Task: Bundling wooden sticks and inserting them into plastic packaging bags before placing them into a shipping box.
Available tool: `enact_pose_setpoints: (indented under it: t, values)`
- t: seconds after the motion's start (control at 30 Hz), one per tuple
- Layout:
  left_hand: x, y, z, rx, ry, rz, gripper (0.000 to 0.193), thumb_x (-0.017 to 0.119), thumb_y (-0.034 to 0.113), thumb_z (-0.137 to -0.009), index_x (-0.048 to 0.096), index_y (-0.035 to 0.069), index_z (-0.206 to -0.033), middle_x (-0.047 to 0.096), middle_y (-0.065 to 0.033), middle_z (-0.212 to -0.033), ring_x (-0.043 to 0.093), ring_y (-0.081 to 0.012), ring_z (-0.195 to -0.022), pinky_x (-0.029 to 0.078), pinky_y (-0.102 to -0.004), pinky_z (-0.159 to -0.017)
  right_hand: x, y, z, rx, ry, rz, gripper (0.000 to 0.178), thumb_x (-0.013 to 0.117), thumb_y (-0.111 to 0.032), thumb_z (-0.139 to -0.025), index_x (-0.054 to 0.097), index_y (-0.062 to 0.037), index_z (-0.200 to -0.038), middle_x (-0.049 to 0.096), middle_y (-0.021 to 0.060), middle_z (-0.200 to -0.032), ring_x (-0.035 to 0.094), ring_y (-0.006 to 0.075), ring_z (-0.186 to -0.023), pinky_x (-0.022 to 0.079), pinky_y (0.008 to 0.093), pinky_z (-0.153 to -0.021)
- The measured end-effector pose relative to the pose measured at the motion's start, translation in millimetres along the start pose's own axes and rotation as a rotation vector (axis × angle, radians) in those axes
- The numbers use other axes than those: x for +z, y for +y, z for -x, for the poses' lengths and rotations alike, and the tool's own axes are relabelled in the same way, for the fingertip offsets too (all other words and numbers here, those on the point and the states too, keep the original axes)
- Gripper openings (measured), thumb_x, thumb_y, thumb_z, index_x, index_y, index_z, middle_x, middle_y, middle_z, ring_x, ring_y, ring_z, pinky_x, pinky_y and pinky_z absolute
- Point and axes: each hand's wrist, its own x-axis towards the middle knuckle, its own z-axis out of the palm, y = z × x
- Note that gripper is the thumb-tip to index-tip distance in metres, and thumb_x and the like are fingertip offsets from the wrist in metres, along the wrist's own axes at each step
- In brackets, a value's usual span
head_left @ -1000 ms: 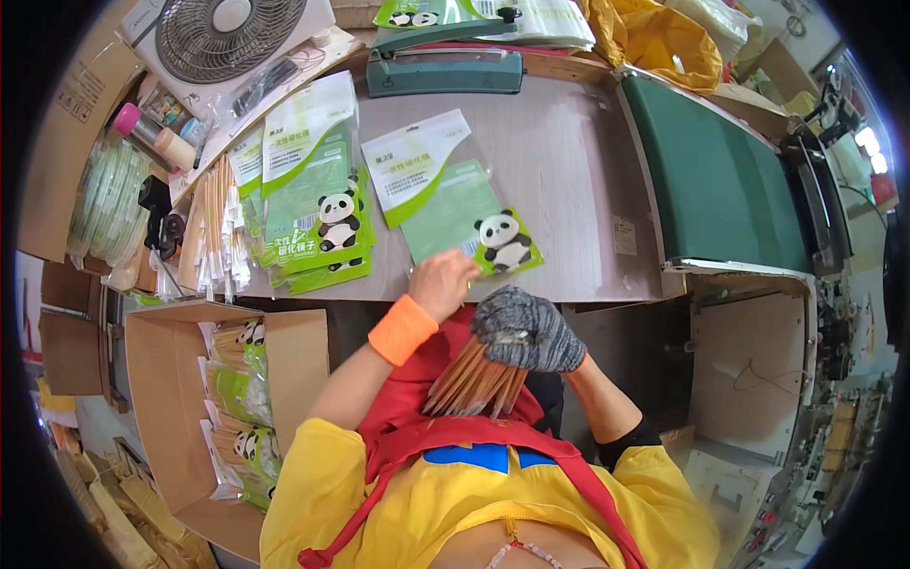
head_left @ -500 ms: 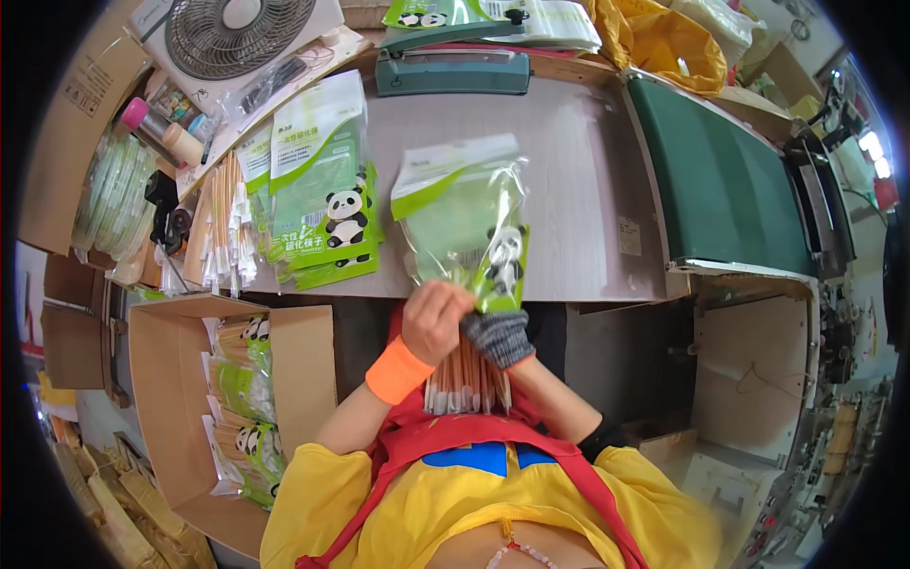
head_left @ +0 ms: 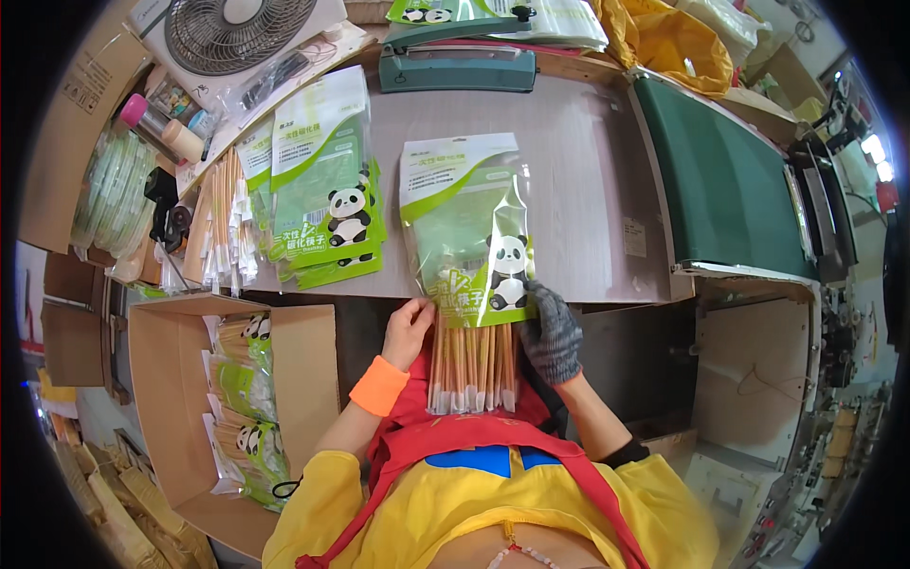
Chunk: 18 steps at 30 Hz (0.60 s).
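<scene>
Pale tabletop (head_left: 580, 209), panda-print bag (head_left: 464, 220), sticks (head_left: 474, 370) with upper ends hidden, apparently inside

The grey desk (head_left: 588, 190) carried a stack of panda-print pouches (head_left: 318, 180) at left, loose chopsticks (head_left: 227, 218) beside it, a central panda-print pouch (head_left: 464, 204) overhanging the front edge and, apparently, a teal bag sealer (head_left: 458, 71) behind.
</scene>
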Motion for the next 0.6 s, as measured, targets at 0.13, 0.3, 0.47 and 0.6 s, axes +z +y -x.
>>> enact_pose_setpoints:
  t: [0.13, 0.3, 0.47, 0.6]
  values:
    - [-1, 15, 16, 0.012, 0.014, -0.257, 0.024, 0.056, 0.022, -0.091, 0.063, -0.001, -0.091, 0.064, -0.0133, -0.074, 0.06, -0.0122, -0.068, 0.047, -0.0286, -0.065, 4, 16, 10, 0.063, 0.022, -0.125, 0.031, 0.061, -0.001, -0.069, 0.062, -0.0074, -0.099, 0.066, 0.0111, -0.09, 0.064, 0.0297, -0.081, 0.053, 0.0386, -0.072]
    - [-19, 8, 82, -0.003, -0.37, -0.681, 0.018, 0.055, 0.018, -0.086, 0.063, 0.002, -0.083, 0.065, -0.0125, -0.073, 0.064, -0.0302, -0.071, 0.05, -0.0385, -0.064, -21, -8, 92, -0.082, -0.615, -0.203, 0.025, 0.067, -0.007, -0.069, 0.064, -0.0083, -0.093, 0.064, 0.012, -0.083, 0.063, 0.0316, -0.075, 0.052, 0.0399, -0.067]
    - [-16, 19, 71, -0.17, -0.528, -0.411, 0.015, 0.053, 0.011, -0.085, 0.065, 0.003, -0.087, 0.068, -0.0108, -0.076, 0.066, -0.0227, -0.069, 0.051, -0.0333, -0.063, -28, -15, 64, 0.257, -0.622, -0.594, 0.02, 0.072, -0.006, -0.07, 0.067, -0.0055, -0.09, 0.067, 0.0106, -0.087, 0.065, 0.0276, -0.082, 0.052, 0.0358, -0.073]
    - [-21, 102, -1, 0.038, -0.406, 0.155, 0.014, 0.052, 0.009, -0.088, 0.063, 0.002, -0.092, 0.063, -0.0014, -0.072, 0.056, -0.0078, -0.061, 0.043, -0.0224, -0.053, -43, -10, -64, 0.493, -0.216, -0.697, 0.019, 0.068, -0.014, -0.082, 0.065, -0.003, -0.097, 0.066, 0.0073, -0.083, 0.062, 0.0159, -0.076, 0.051, 0.0287, -0.067]
